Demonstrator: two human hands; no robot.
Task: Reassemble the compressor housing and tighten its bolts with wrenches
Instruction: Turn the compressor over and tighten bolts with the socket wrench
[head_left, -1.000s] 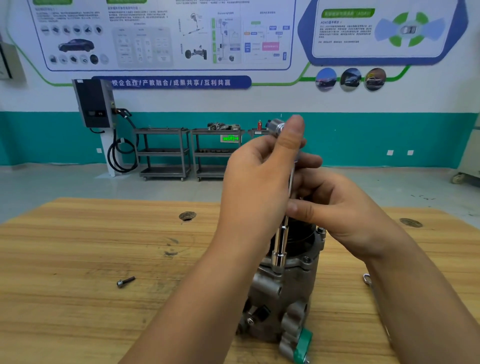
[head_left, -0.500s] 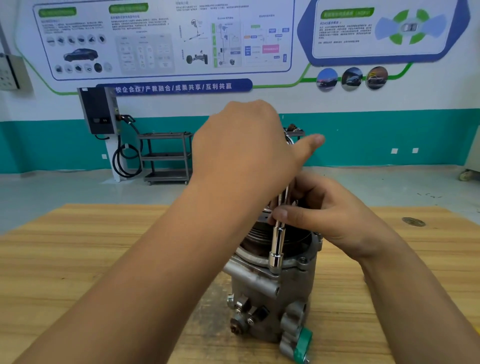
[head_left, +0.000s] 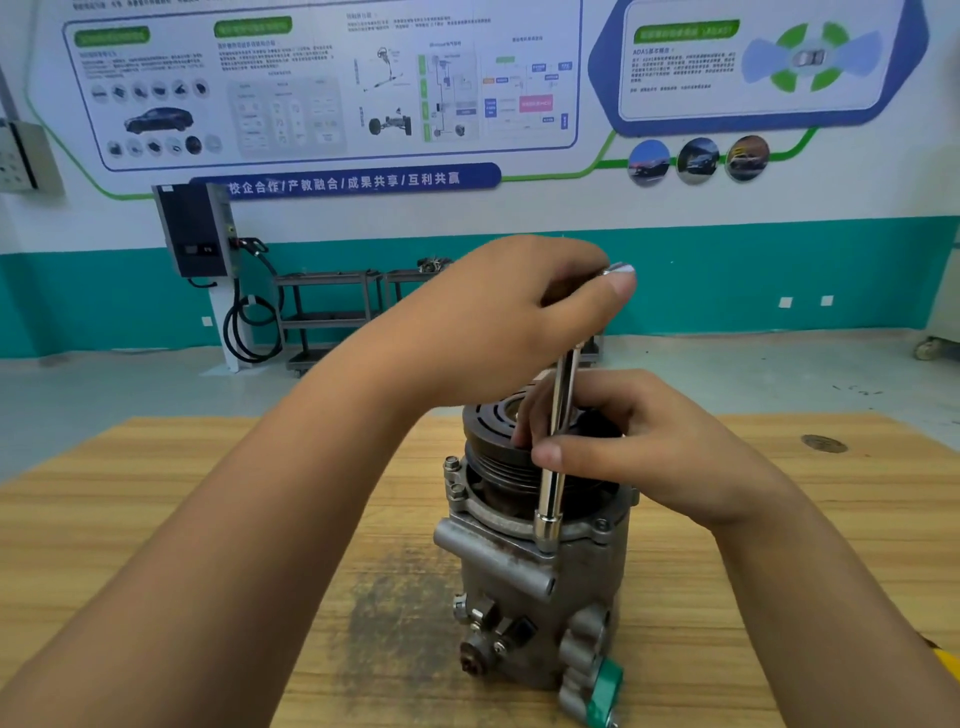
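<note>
A grey metal compressor (head_left: 524, 587) stands upright on the wooden table (head_left: 130, 545), with a black grooved pulley (head_left: 493, 421) on top. A chrome socket wrench (head_left: 553, 457) stands almost upright, its socket on a bolt at the housing's front flange. My left hand (head_left: 498, 317) grips the wrench's top handle, whose shiny end sticks out past the thumb. My right hand (head_left: 639, 447) pinches the wrench shaft about halfway down, thumb in front, fingers behind over the pulley. Two bolt heads (head_left: 453, 475) show on the flange's left side.
A dark stain marks the table in front of the compressor. A round hole (head_left: 823, 443) sits in the table at the far right. Beyond the table are metal carts (head_left: 327, 317) and a wall charger (head_left: 195, 231) with a cable.
My left hand has turned on the wrench top, its thumb swinging from upright to pointing right. The camera view dropped, so the pulley now shows. My right hand stays on the shaft.
</note>
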